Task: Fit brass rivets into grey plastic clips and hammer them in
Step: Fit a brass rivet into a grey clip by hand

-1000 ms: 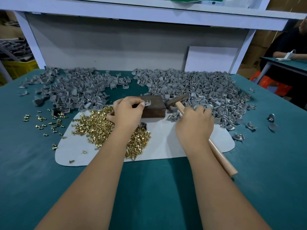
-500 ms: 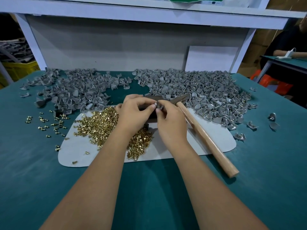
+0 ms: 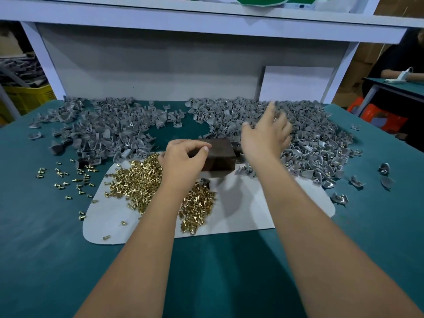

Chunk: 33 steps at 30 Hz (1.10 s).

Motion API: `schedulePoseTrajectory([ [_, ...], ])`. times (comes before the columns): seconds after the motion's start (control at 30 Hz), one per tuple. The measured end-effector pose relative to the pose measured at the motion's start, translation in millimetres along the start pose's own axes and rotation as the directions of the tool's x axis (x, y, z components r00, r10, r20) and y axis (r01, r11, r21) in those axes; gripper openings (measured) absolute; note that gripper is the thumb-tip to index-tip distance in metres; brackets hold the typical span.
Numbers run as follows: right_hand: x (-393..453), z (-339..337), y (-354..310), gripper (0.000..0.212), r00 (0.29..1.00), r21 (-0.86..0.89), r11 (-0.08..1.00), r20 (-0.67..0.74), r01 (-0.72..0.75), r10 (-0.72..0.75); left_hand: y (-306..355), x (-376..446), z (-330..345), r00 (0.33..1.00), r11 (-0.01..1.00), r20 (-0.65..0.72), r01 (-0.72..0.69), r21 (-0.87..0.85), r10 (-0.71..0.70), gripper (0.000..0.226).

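Now the two hands, which met over the dark block (image 3: 218,154) half a second ago, are apart, and the hammer that lay to the right of them no longer shows. The right hand (image 3: 266,134) has swung away to the far right and hangs blurred above the right-hand heap of grey clips (image 3: 316,138), fingers spread and loose, gripping nothing that can be made out. The left hand (image 3: 183,157) stays at the block's left edge, fingers curled with thumb and forefinger close together; whether they pinch anything cannot be told. Brass rivets (image 3: 140,182) lie heaped on the white mat (image 3: 252,210) under the left wrist, with a few scattered on the green surface (image 3: 46,226) to the left. A second heap of clips (image 3: 103,131) lies far left.
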State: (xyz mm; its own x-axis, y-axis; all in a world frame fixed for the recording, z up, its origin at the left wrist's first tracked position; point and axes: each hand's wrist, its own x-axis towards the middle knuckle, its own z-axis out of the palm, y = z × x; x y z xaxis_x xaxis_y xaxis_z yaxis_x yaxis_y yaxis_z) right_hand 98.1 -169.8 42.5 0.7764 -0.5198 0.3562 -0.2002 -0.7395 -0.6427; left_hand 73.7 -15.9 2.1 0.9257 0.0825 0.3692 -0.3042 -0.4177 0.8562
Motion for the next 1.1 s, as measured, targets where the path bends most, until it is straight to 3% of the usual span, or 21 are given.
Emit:
schedulePoseTrajectory([
  [0.1,-46,23,1,0.066,0.989,0.010,0.989,0.023,0.149,-0.149,-1,3,1,0.998,0.998,-0.054,0.015,0.058,-0.012,0.017],
  [0.17,-70,30,-2,0.057,0.955,0.007,0.955,0.027,0.296,-0.296,-3,7,-4,0.981,0.989,-0.193,0.051,0.140,-0.023,0.019],
  [0.27,-91,31,-12,0.045,0.811,0.029,0.812,0.038,0.583,-0.584,-15,16,-28,0.926,0.952,-0.367,0.192,0.240,-0.094,0.029],
  [0.33,-99,28,-19,0.036,0.733,0.084,0.734,0.055,0.674,-0.678,-27,22,-50,0.895,0.913,-0.414,0.298,0.280,-0.165,0.037],
  [0.43,-106,29,-20,0.030,0.691,0.130,0.708,0.154,0.694,-0.706,-42,21,-69,0.908,0.832,-0.359,0.363,0.420,-0.215,0.049],
  [0.6,-106,36,-11,0.035,0.637,0.182,0.717,0.349,0.673,-0.687,-46,12,-55,0.952,0.685,-0.142,0.294,0.667,-0.271,0.056],
  [0.7,-107,40,-12,0.043,0.569,0.147,0.679,0.438,0.719,-0.696,-45,12,-56,0.949,0.697,-0.205,0.314,0.644,-0.238,0.051],
  [0.8,-110,41,-15,0.036,0.499,0.131,0.617,0.472,0.776,-0.727,-47,12,-60,0.937,0.719,-0.282,0.342,0.606,-0.207,0.036],
  [1.1,-117,35,-25,0.020,0.511,0.243,0.660,0.467,0.711,-0.722,-55,16,-64,0.882,0.714,-0.407,0.443,0.542,-0.238,0.015],
])
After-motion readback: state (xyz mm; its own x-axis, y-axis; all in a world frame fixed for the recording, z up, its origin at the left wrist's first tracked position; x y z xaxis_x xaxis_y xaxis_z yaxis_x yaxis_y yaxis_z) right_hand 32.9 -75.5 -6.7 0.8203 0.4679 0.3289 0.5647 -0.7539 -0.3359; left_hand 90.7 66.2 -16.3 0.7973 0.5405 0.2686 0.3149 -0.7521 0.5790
